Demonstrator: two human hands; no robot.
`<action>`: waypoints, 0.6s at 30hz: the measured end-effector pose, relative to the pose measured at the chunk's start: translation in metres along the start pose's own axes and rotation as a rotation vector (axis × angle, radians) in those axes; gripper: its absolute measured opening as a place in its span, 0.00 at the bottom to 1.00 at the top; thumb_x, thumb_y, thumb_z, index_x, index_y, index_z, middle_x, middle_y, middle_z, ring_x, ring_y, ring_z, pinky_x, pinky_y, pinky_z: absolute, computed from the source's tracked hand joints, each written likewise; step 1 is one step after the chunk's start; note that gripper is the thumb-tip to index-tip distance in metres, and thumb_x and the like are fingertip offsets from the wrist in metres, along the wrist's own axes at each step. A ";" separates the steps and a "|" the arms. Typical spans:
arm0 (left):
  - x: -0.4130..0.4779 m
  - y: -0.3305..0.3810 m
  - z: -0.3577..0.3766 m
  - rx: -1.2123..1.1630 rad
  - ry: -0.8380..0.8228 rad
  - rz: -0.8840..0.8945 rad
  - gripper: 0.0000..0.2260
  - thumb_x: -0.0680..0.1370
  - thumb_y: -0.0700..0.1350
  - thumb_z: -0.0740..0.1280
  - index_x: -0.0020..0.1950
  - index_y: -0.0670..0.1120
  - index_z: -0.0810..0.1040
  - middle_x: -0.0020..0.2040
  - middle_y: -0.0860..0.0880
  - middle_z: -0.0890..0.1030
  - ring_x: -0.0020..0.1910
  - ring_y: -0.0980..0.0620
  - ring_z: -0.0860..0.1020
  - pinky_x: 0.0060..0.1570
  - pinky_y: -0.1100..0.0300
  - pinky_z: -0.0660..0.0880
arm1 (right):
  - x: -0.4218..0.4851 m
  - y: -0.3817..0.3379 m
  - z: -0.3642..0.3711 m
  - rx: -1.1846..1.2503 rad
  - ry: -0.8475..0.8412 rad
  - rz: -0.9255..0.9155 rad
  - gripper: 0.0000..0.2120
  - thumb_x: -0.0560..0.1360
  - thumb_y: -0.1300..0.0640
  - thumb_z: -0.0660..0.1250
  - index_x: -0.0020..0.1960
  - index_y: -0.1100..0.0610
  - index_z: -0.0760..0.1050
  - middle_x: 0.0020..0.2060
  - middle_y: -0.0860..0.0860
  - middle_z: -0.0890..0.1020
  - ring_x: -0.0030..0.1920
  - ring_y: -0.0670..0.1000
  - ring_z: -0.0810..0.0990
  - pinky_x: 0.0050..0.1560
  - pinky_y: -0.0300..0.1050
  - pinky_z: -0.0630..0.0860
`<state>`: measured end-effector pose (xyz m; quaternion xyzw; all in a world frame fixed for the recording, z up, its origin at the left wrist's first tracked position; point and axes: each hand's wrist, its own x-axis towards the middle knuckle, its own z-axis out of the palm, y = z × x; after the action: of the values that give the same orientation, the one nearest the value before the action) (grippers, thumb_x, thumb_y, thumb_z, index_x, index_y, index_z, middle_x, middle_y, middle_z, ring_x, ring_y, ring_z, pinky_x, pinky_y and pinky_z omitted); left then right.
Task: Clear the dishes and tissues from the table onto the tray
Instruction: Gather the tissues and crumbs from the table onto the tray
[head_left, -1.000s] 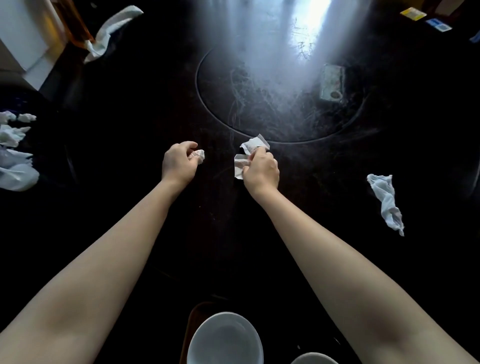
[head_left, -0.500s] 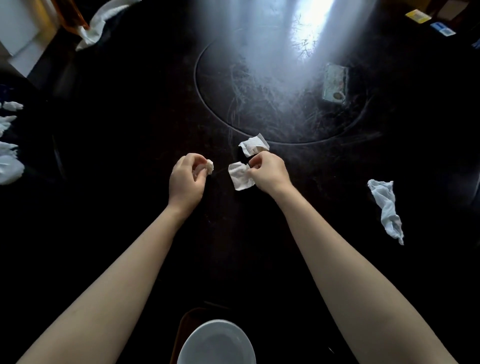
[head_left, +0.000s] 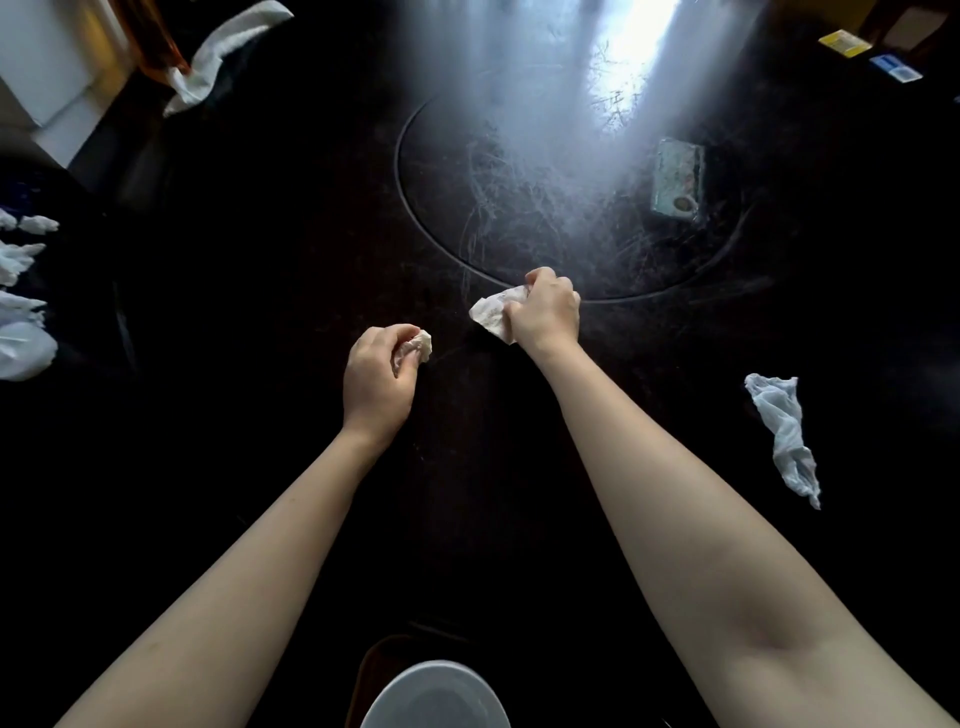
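My left hand (head_left: 381, 372) is closed around a small crumpled tissue ball (head_left: 422, 345) that pokes out past the fingers. My right hand (head_left: 547, 309) grips white tissue pieces (head_left: 491, 313) at the near rim of the round inset in the dark table (head_left: 260, 260). Another crumpled white tissue (head_left: 784, 431) lies on the table to the right, apart from both hands. A white bowl (head_left: 435, 696) sits on a brown tray (head_left: 371, 670) at the bottom edge, between my forearms.
Several white tissues (head_left: 21, 306) lie at the far left edge. A white cloth (head_left: 218, 57) hangs at the upper left. A small packet (head_left: 678, 179) rests on the inset, and coloured cards (head_left: 844, 42) lie at the upper right.
My right hand moved forward and gathered the second tissue piece near the inset rim, so both pieces are now in its grip. My left hand stayed closed on its tissue ball.
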<state>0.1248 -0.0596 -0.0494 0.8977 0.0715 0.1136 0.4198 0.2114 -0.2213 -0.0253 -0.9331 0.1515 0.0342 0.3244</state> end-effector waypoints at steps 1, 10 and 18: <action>0.000 0.001 -0.001 -0.002 -0.006 -0.007 0.07 0.76 0.42 0.64 0.52 0.46 0.79 0.46 0.53 0.75 0.50 0.50 0.76 0.51 0.58 0.73 | 0.000 0.000 0.000 0.002 -0.003 0.016 0.19 0.74 0.57 0.65 0.63 0.61 0.68 0.63 0.59 0.73 0.65 0.60 0.70 0.64 0.51 0.68; -0.006 0.028 0.000 -0.309 -0.119 -0.345 0.12 0.75 0.46 0.66 0.58 0.48 0.76 0.47 0.49 0.80 0.42 0.54 0.78 0.44 0.60 0.75 | -0.025 0.015 -0.026 0.343 0.011 0.049 0.10 0.71 0.56 0.67 0.50 0.58 0.76 0.45 0.52 0.82 0.46 0.51 0.79 0.44 0.42 0.71; -0.032 0.095 0.025 -0.902 -0.450 -0.554 0.16 0.74 0.31 0.58 0.58 0.38 0.78 0.40 0.48 0.82 0.33 0.58 0.80 0.30 0.69 0.74 | -0.085 0.044 -0.078 0.460 -0.165 -0.026 0.03 0.70 0.58 0.68 0.40 0.57 0.77 0.30 0.46 0.75 0.32 0.42 0.72 0.34 0.36 0.68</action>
<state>0.1042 -0.1456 0.0032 0.5795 0.1572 -0.1750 0.7802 0.1140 -0.2799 0.0243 -0.8306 0.1162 0.0710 0.5399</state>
